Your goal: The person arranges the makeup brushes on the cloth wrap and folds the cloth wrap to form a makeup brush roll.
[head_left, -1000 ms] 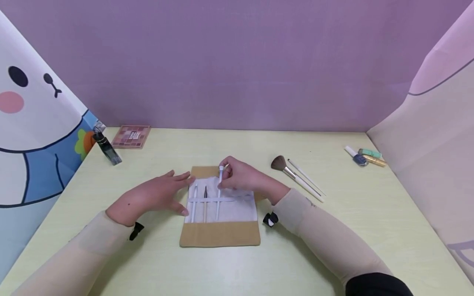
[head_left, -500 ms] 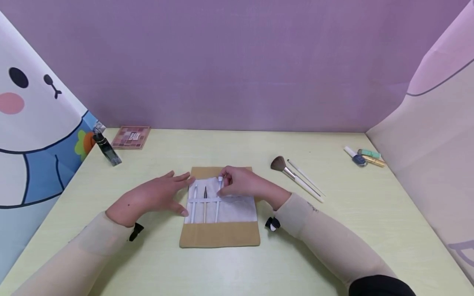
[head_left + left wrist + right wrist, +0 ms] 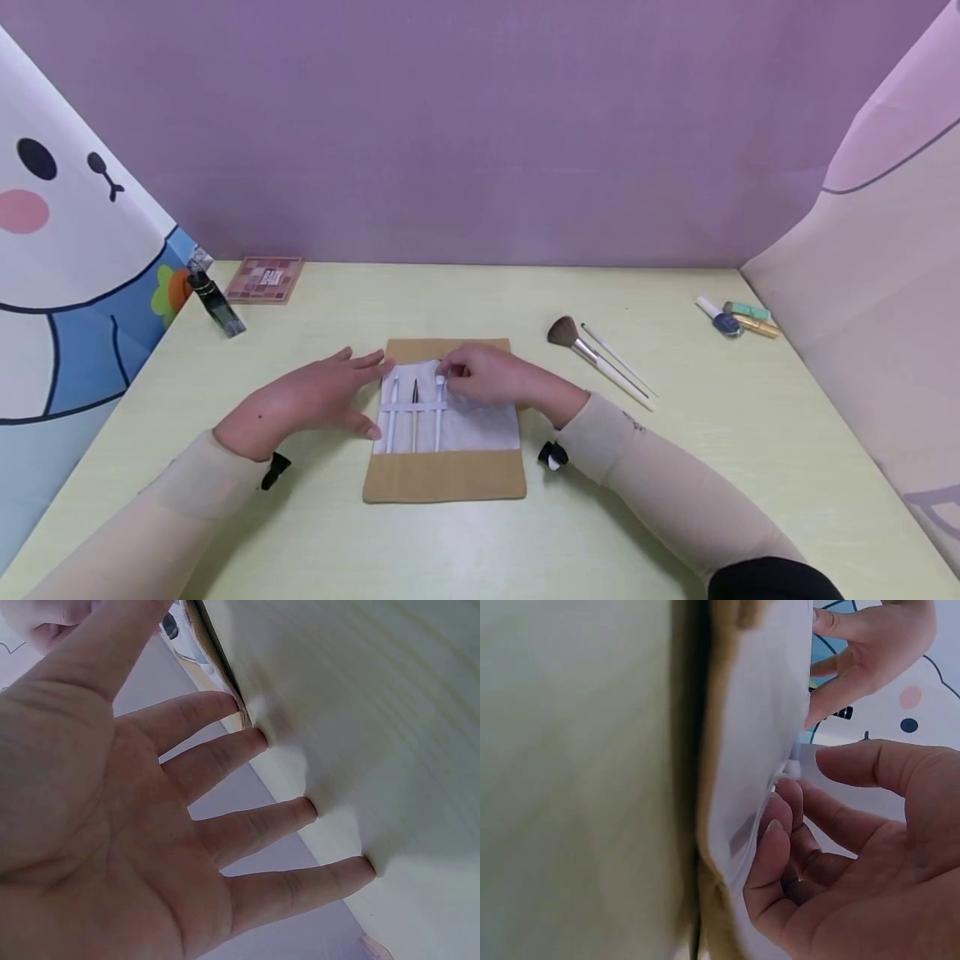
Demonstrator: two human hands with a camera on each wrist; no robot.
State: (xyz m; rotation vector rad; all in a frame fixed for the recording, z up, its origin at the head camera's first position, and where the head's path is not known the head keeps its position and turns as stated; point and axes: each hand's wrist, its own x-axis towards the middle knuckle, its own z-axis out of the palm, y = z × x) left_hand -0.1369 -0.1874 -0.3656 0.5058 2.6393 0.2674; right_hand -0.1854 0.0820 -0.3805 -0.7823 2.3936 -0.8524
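Note:
A tan brush roll (image 3: 444,477) lies unrolled on the table, its pale lining facing up. Behind its narrow elastic strap sit a thin white stick (image 3: 392,417), a dark-tipped slim brush (image 3: 415,417) and a white makeup brush (image 3: 438,421). My right hand (image 3: 491,373) is over the upper part of the roll, thumb and forefinger at the white makeup brush's top end. The right wrist view shows that white end (image 3: 791,771) between thumb and fingertips, other fingers curled by the lining. My left hand (image 3: 318,396) spreads its fingers along the roll's left edge; its fingertips (image 3: 367,865) touch the table.
Right of the roll lie a fluffy brown-haired brush (image 3: 596,354) and a slim white brush (image 3: 618,358). A pink palette (image 3: 265,280) and a dark bottle (image 3: 216,304) stand at the back left. Nail polish bottles (image 3: 723,319) and small tubes (image 3: 753,321) lie far right.
My right hand has come down toward me, and the white makeup brush has slid lower behind the strap. The left hand has kept its place.

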